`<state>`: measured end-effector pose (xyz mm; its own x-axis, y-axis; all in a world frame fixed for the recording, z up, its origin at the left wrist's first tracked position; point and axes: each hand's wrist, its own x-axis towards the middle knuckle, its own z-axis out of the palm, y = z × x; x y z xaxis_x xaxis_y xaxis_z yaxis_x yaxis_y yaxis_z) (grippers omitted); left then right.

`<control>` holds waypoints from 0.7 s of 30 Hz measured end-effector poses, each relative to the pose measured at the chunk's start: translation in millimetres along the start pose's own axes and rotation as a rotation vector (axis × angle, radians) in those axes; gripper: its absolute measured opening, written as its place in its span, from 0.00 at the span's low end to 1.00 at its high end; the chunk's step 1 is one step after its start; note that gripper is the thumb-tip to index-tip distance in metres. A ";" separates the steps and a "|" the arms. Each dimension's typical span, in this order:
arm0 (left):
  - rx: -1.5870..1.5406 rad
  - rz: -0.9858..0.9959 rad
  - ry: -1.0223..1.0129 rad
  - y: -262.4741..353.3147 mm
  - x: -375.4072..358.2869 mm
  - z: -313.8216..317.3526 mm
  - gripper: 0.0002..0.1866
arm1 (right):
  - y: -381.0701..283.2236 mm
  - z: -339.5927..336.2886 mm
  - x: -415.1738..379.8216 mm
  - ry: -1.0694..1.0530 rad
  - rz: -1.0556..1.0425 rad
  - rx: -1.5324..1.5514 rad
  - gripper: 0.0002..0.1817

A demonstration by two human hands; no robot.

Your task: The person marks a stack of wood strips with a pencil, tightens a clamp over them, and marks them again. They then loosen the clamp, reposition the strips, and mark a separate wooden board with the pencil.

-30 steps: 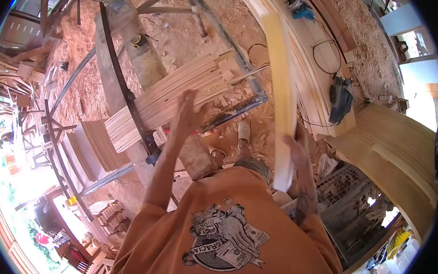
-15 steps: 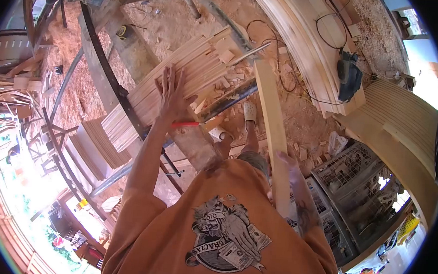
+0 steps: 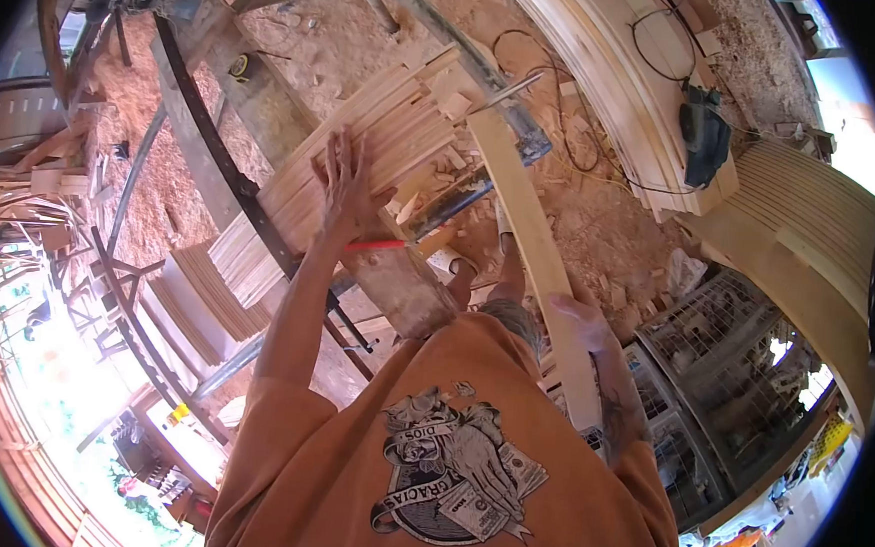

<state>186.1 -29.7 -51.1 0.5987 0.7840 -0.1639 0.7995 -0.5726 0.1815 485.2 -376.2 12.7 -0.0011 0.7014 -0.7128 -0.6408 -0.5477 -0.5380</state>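
Note:
My left hand lies with fingers spread on a stack of pale wooden strips, which rests across a work stand. Just below that palm is a red pencil-like stick. My right hand grips a long, light wooden board along its side, near my waist. The board slants up and away, its far end beside the right end of the stack. A small wood block sits on the strips there, next to a thin pointed rod.
A tape measure lies on a plank at the upper left. Along the right stand long stacked boards with a dark power tool on them. Wire cages are at the lower right. Cables and wood scraps litter the sawdust floor.
The board in my right hand has swung left at its far end, closer to the stack. My left hand stays spread on the strips. The view has shifted slightly.

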 end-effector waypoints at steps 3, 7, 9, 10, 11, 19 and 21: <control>0.018 0.026 0.025 -4.1 0.1 4.1 0.63 | -4.2 -4.3 -4.5 0.012 -0.010 0.099 0.35; 0.008 0.054 0.057 -6.0 -3.6 5.8 0.64 | 16.9 -0.2 3.1 -0.022 0.019 0.006 0.31; 0.025 0.020 0.007 -6.0 -0.5 5.5 0.65 | 15.8 -6.0 3.2 0.032 -0.021 0.002 0.31; 0.020 0.022 0.007 -7.0 -0.3 5.5 0.65 | 13.4 -9.5 2.0 0.059 -0.039 -0.001 0.30; 0.012 0.023 0.005 -7.6 -0.5 5.9 0.65 | 8.7 -13.9 -2.0 0.069 -0.031 0.043 0.31; -0.058 0.010 0.045 -0.7 -6.7 -5.8 0.65 | -42.2 19.1 -25.5 0.050 -0.135 -0.137 0.37; -0.084 -0.005 0.139 2.0 -11.7 8.2 0.64 | -61.0 42.1 -26.9 0.025 -0.236 -0.328 0.40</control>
<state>181.1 -42.0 -56.8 0.5780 0.8155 -0.0302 0.7918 -0.5514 0.2627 491.9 -342.4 83.7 0.1379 0.8163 -0.5609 -0.3426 -0.4921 -0.8003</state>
